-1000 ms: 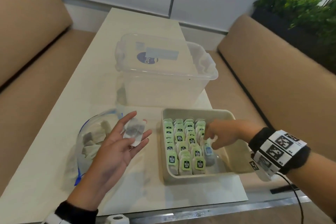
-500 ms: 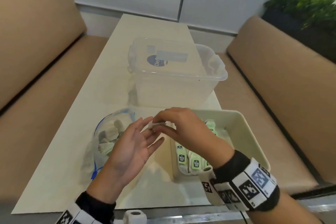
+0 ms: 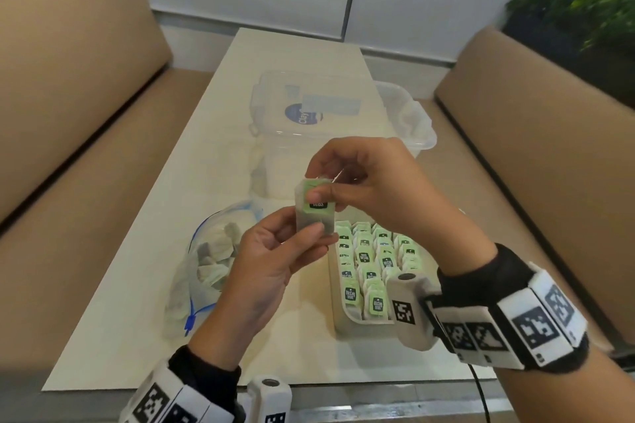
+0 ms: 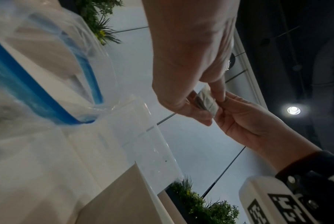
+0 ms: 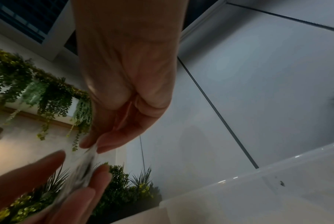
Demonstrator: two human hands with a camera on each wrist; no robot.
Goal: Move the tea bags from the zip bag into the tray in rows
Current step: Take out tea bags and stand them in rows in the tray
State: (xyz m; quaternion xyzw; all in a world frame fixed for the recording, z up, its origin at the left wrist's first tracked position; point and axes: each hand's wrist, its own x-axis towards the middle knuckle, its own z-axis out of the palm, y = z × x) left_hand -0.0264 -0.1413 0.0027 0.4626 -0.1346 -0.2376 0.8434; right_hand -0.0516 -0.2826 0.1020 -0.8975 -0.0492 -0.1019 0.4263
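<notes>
Both hands hold one tea bag (image 3: 314,216) upright above the table, between the zip bag and the tray. My left hand (image 3: 275,251) pinches its lower part between thumb and fingers. My right hand (image 3: 357,182) pinches its green tag (image 3: 318,197) at the top. The same tea bag (image 4: 206,100) shows edge-on in the left wrist view and as a blurred tea bag (image 5: 81,166) in the right wrist view. The clear zip bag (image 3: 209,261) with a blue seal lies at the left, holding several tea bags. The beige tray (image 3: 338,319) at the right holds rows of green-tagged tea bags (image 3: 371,257).
A clear plastic storage box (image 3: 330,127) with a lid stands behind the hands on the pale table (image 3: 137,285). Tan benches (image 3: 68,113) run along both sides of the table. A plant (image 3: 584,3) stands at the back right.
My right hand left the tray, came over to the left hand and took the tea bag's tag. Both hands rose with the bag, now held upright.
</notes>
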